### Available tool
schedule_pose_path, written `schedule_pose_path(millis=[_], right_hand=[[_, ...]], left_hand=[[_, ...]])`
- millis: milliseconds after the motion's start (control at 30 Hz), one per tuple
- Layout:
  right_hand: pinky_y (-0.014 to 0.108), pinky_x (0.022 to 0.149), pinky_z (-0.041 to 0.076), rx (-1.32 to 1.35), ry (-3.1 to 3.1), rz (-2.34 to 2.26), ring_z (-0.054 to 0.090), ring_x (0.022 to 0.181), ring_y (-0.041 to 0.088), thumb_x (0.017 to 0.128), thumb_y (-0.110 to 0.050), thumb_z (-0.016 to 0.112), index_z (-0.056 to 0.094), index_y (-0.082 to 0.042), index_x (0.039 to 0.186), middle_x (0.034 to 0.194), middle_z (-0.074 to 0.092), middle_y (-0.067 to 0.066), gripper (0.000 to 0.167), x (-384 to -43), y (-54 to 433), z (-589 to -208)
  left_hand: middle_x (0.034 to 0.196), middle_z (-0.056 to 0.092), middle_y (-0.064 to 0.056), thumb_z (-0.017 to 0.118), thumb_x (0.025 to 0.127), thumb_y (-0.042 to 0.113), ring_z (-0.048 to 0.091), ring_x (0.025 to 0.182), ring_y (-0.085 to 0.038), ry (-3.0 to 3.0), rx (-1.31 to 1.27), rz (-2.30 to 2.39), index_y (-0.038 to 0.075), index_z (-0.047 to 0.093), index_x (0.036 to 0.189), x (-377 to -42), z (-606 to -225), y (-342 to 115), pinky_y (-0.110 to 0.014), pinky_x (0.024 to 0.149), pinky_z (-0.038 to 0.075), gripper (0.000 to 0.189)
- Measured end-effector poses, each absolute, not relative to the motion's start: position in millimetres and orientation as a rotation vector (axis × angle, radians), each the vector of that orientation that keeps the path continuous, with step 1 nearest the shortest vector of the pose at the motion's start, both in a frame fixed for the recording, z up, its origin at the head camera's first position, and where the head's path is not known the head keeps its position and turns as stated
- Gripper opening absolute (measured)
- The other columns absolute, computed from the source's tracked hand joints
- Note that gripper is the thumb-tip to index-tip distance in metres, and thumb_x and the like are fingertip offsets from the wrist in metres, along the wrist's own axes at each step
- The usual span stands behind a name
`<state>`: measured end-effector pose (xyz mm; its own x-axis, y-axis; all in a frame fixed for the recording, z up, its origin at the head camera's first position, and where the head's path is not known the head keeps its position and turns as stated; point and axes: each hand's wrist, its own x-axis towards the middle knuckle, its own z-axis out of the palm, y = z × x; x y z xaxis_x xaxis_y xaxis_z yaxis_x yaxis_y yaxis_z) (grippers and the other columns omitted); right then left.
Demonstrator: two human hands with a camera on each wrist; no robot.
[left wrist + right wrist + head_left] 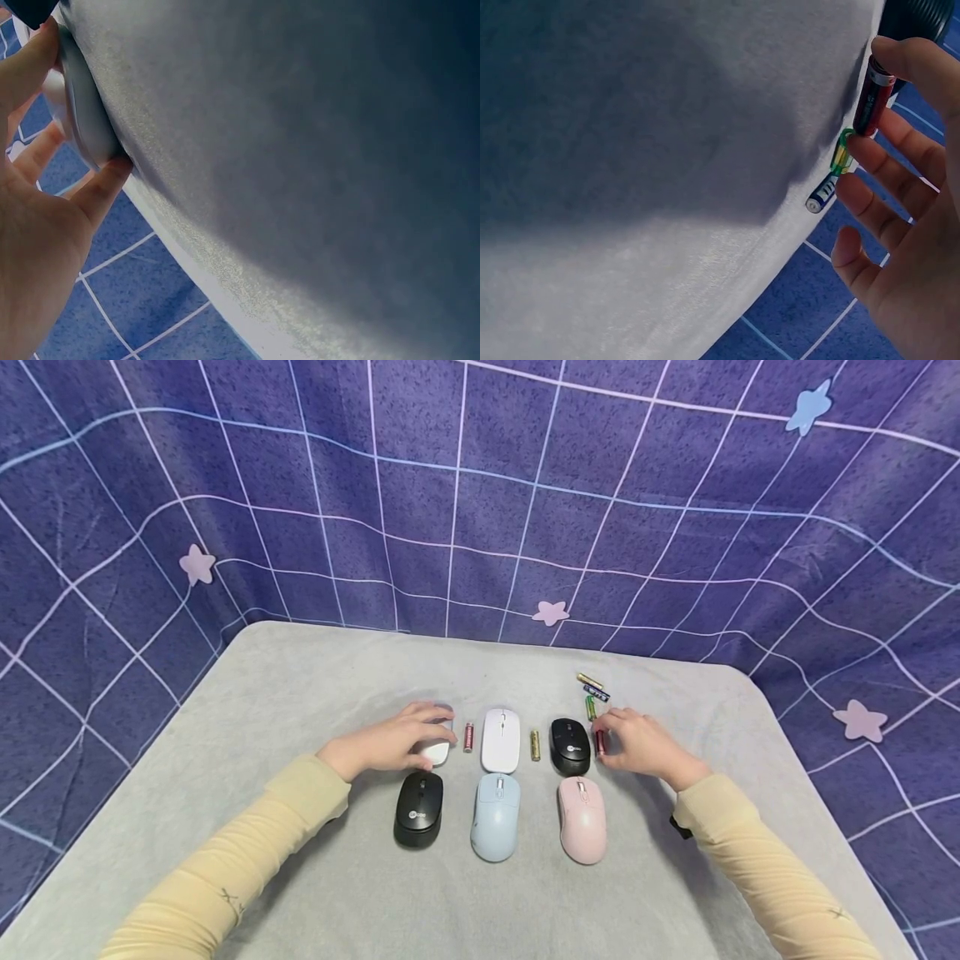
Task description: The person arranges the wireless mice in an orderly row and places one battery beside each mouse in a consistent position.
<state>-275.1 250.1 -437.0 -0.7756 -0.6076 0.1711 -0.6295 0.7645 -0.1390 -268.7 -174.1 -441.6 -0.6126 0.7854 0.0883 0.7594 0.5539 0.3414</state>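
Step, I judge: placing or lifting red battery (874,97) | right grip (637,745) pinches it, three o'clock of far black mouse (570,746) | left grip (395,741) clamped on leftmost white mouse (437,752), toward nine o'clock | next likely needs steady pinch

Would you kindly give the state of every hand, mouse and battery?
Left hand: gripping left white mouse
Right hand: holding right red battery
Middle white mouse: wheel up
Black mice: wheels up
Blue mouse: wheel up
Pink mouse: wheel up
Left red battery: lying
Green battery: lying
Blue battery: lying
Gold batteries: lying
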Motion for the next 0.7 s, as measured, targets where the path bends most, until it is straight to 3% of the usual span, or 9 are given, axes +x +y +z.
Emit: schedule_pose_path(millis=[700], right_hand=[[0.045,0.069,0.053,1.035,-2.848,0.293,0.059,0.090,0.022,0.067,-0.024,0.078,0.065,-0.012,0.102,0.097,0.062,0.002,0.040,-277.2,249.6,-441.3]], left_hand=[[0.144,0.041,-0.017,0.075,0.076,0.022,0.027,0.136,-0.043,2.700,1.323,0.552,0.016,0.061,0.123,-267.9,-440.8,-174.4,-0.057,0.111,0.024,0.049]])
